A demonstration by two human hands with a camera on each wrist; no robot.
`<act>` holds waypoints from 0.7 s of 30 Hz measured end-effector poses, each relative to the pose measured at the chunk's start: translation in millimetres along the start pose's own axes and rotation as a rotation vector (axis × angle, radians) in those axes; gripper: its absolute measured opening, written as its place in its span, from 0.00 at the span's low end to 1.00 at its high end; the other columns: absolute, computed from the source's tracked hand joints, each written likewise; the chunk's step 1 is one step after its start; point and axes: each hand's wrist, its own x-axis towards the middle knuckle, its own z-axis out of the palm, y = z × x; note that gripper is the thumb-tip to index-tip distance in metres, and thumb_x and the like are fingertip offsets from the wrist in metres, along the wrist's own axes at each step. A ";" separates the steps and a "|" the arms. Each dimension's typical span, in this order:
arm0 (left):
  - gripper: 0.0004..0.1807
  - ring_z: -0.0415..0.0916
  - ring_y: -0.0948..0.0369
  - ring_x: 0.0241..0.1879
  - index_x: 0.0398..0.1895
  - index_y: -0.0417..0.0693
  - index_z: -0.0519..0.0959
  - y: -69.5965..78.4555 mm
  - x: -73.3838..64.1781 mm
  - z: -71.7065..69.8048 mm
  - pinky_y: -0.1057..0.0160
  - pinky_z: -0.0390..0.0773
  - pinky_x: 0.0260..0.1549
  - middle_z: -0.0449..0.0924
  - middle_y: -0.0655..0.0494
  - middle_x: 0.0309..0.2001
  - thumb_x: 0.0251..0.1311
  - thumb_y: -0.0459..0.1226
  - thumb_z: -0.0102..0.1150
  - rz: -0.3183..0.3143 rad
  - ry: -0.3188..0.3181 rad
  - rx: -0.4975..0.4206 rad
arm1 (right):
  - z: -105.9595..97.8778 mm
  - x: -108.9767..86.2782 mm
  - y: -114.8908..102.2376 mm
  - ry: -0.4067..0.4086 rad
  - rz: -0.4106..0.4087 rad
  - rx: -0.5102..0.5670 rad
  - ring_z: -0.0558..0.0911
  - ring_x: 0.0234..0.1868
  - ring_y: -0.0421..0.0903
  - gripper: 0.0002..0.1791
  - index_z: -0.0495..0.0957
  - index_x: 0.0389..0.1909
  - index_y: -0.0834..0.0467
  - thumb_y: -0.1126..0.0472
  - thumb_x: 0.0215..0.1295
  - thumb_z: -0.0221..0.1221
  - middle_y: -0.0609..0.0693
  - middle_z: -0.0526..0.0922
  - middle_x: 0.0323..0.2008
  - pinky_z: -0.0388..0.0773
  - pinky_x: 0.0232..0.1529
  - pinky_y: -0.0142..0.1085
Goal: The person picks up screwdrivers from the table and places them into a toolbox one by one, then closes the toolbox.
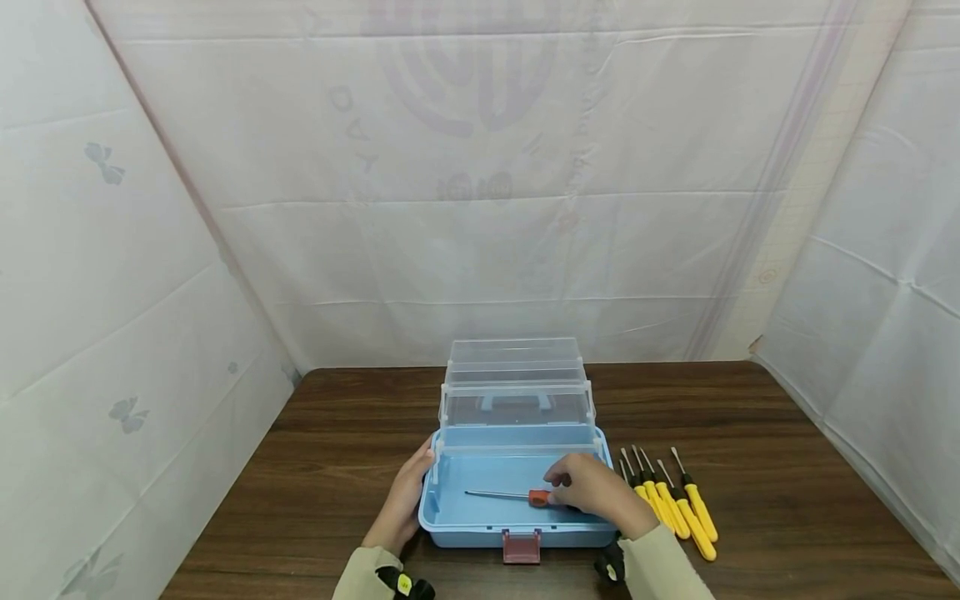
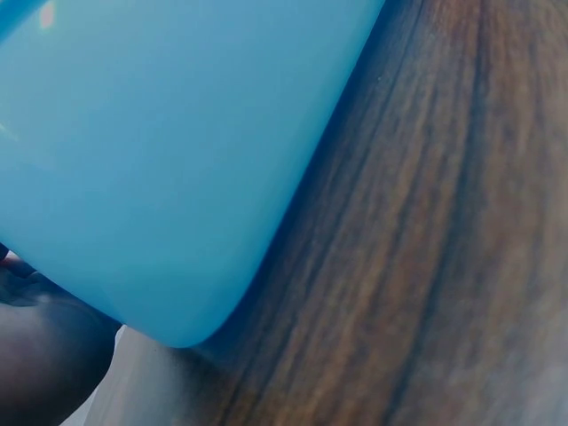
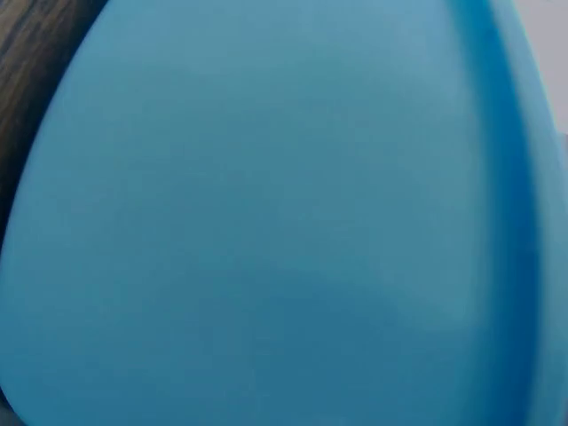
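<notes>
An open toolbox (image 1: 517,539) with a light-blue base stands on the table, its lid tipped back. Against the outer left wall of the toolbox rests my left hand (image 1: 403,500), fingers pointing away along the side. Inside lies a screwdriver (image 1: 497,495) with a thin metal shaft pointing left and a red and black handle. My right hand (image 1: 600,492) reaches over the right wall and pinches that handle, covering its rear end. Both wrist views are mostly filled by the blue outer wall (image 2: 177,160) of the toolbox.
Several screwdrivers with yellow handles (image 1: 697,512) lie side by side right of the toolbox, shafts pointing away. The clear lid (image 1: 516,358) and clear trays (image 1: 517,408) rise at the back. A mauve latch (image 1: 521,548) hangs at the front. White sheeting (image 1: 480,250) closes off the table's far side.
</notes>
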 end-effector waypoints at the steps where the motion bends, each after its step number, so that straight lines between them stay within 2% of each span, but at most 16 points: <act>1: 0.30 0.36 0.43 0.76 0.77 0.47 0.46 0.0 0.0 -0.1 0.40 0.43 0.71 0.41 0.43 0.77 0.76 0.45 0.31 -0.001 0.000 0.001 | -1.4 -1.0 -0.1 -0.001 -0.008 0.008 0.82 0.36 0.45 0.12 0.84 0.41 0.67 0.67 0.57 0.64 0.57 0.86 0.38 0.82 0.37 0.45; 7: 0.30 0.36 0.42 0.76 0.77 0.47 0.46 -0.4 -0.2 0.0 0.39 0.43 0.71 0.41 0.43 0.77 0.76 0.46 0.31 -0.009 0.002 0.007 | -11.0 -6.8 -1.0 0.008 -0.038 0.026 0.82 0.36 0.48 0.13 0.83 0.43 0.69 0.67 0.58 0.63 0.60 0.85 0.40 0.82 0.36 0.45; 14: 0.31 0.36 0.43 0.76 0.77 0.46 0.46 -1.2 0.2 0.1 0.40 0.43 0.71 0.42 0.43 0.77 0.75 0.47 0.32 0.004 -0.002 0.003 | -21.2 -11.2 2.3 0.031 -0.049 0.000 0.81 0.35 0.45 0.13 0.82 0.43 0.68 0.66 0.59 0.63 0.59 0.85 0.39 0.80 0.32 0.34; 21: 0.31 0.36 0.43 0.76 0.77 0.47 0.46 -0.9 0.1 0.3 0.39 0.43 0.71 0.41 0.42 0.77 0.76 0.46 0.31 0.001 -0.002 0.003 | -30.2 -14.4 5.3 0.064 -0.033 0.015 0.82 0.35 0.44 0.13 0.82 0.44 0.67 0.64 0.60 0.63 0.57 0.86 0.40 0.79 0.32 0.30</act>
